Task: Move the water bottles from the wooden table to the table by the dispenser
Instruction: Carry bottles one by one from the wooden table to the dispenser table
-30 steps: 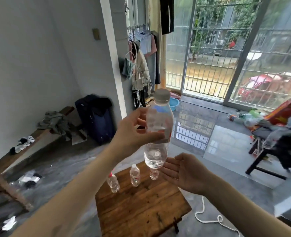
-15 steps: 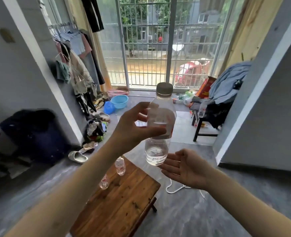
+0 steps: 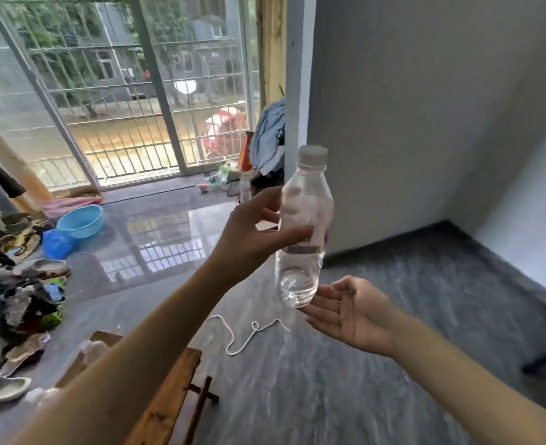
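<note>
Water bottle [image 3: 303, 229]: one, clear plastic, pale cap, upright with a slight lean, about a third full. It is held in mid-air above the grey floor [image 3: 377, 364], just right of frame centre, well apart from any table.

Left hand [image 3: 252, 239]: one, reaching in from 7 o'clock. The bottle's middle is gripped from its 9 o'clock side, the thumb curled across the front and the fingers wrapped behind.

Right hand [image 3: 352, 313]: one, entering from 4 o'clock. It is held palm-up with fingers straight and relaxed, fingertips at the bottle's base; whether contact is made cannot be told. Nothing is grasped.

Wooden table [image 3: 165, 403]: one, only a corner seen at 7 o'clock, mostly hidden by the left forearm. No count of bottles on it can be made.

White cord [image 3: 249, 332]: one, lying looped on the floor at 6 o'clock from the bottle.

Blue basin [image 3: 80, 220]: one, on the glossy floor at 10 o'clock, with one blue bag [image 3: 56, 244] just beside it.

Sliding barred door [image 3: 121, 91]: one, filling the upper left.

Clothing and shoes are heaped along the 9 o'clock edge; too blurred for counting.
</note>
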{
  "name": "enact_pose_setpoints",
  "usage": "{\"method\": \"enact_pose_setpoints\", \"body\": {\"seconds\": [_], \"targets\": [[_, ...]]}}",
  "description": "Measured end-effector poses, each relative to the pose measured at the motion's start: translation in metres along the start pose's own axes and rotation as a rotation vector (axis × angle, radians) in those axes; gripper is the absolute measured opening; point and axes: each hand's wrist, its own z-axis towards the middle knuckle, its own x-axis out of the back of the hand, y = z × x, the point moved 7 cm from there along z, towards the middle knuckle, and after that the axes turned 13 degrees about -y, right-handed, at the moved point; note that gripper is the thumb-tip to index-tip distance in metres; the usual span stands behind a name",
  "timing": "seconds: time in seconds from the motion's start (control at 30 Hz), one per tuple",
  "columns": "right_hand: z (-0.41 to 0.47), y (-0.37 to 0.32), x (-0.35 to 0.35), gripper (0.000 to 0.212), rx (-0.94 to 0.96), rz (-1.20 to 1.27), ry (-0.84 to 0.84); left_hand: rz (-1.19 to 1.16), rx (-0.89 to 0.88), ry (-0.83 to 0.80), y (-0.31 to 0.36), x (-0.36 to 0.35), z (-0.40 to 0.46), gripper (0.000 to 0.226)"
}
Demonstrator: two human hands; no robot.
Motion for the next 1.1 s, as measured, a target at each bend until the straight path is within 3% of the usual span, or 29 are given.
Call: {"method": "enact_pose_setpoints", "body": {"seconds": [0.23,0.5,0.9,1.1], "targets": [[-0.090,-0.014,0.105,0.049,0.158,0.167,0.165,-0.078,-0.096,-0.293,0.033,-0.141,0.061,0.057],[-0.190,0.000,0.191,0.042,0.413,0.411,0.350,-0.225,-0.199,-0.615,0.085,-0.284,0.097,0.039],[-0.281,0.052,0.231,0.043,0.769,0.693,0.606,-0.335,-0.388,-1.103,0.136,-0.436,0.099,0.050],[-0.307,0.085,0.230,0.044,0.877,0.791,0.700,-0.393,-0.438,-1.293,0.155,-0.482,0.077,0.041]]}}
